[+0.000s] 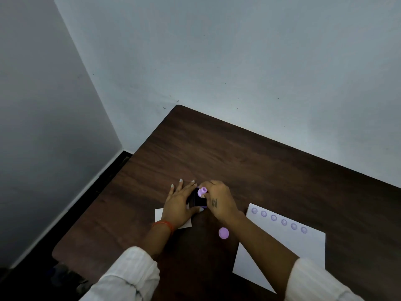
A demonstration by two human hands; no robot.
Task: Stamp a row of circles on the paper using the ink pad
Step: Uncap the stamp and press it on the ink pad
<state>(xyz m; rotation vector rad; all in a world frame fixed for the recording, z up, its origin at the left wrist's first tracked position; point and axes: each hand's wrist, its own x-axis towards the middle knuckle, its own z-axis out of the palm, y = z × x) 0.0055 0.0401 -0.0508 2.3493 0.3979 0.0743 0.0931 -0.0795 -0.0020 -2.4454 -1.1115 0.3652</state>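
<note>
A white sheet of paper (288,242) lies at the right of the brown table, with a row of several purple circles (278,219) along its far edge. My right hand (219,200) grips a small purple stamp (202,191) and holds it on the dark ink pad (198,199). My left hand (180,203) lies flat beside the ink pad, fingers spread, thumb touching its near side. A round purple cap (223,233) lies on the table between my forearms.
A small white card (159,213) lies partly under my left hand. The dark wooden table (238,159) stands in a corner against grey walls; its left edge drops to a dark floor (65,224).
</note>
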